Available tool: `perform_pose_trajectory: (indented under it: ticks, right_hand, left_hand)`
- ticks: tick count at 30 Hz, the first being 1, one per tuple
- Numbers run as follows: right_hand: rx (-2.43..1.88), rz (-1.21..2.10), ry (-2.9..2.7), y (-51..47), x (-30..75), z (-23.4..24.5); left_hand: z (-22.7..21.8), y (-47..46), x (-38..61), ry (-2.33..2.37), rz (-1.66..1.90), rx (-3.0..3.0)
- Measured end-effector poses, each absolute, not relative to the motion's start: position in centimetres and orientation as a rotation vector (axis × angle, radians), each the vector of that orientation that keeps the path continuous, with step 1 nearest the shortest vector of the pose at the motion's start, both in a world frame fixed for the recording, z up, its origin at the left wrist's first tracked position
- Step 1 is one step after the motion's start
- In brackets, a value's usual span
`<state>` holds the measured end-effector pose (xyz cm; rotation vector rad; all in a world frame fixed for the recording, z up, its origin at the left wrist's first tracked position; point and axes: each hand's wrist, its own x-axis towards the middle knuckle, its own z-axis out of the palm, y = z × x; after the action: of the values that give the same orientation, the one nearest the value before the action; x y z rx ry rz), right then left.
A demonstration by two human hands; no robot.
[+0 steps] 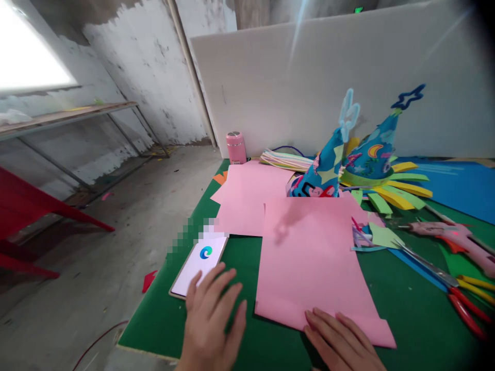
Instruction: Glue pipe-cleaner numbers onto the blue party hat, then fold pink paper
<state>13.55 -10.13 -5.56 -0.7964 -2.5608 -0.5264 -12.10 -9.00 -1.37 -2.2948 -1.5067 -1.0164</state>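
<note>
My left hand (pixel 214 314) is open, its fingers spread over the lower edge of a smartphone (pixel 199 263) lying on the green tabletop; whether a fingertip touches the screen I cannot tell. A white screen with a blue-green swirl logo shows on the phone. My right hand (pixel 340 337) lies flat with fingers stretched out on the near edge of a pink paper sheet (pixel 309 257), which curls up at its lower right corner. Behind that sheet lies another pink sheet (pixel 251 190). A decorated blue cone hat (pixel 323 167) stands at the far edge of the papers.
A second cone hat (pixel 373 149) stands behind, among yellow and green paper strips (pixel 402 190). To the right lie red-handled scissors (pixel 464 309) and a pink glue gun (pixel 456 237). A pink bottle (pixel 235 148) is at the back left, before a white board (pixel 348 72).
</note>
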Motion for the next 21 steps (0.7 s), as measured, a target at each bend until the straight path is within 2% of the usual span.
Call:
perform_pose_trajectory:
  ticks: [3,11,16,21]
  right_hand:
    - [-0.871,-0.432,-2.512,-10.4,13.2,-4.5]
    - [-1.061,-0.094,-2.485,-11.4,13.0,-2.9]
    - [-1.095,0.045,-2.482,-11.5,13.1,-2.5]
    - [-1.083,0.014,-2.469,-11.6,13.1,-2.3]
  left_hand:
    - [-2.6,-10.1,-8.9,-1.286,-1.206,-2.404]
    - [-5.2,-11.5,-6.0,-1.037,-0.756,-2.629]
    - [-5.8,-12.0,-5.6,-1.097,-0.741,-2.6]
    - [-5.8,-12.2,-5.5,-1.149,-0.696,-2.618]
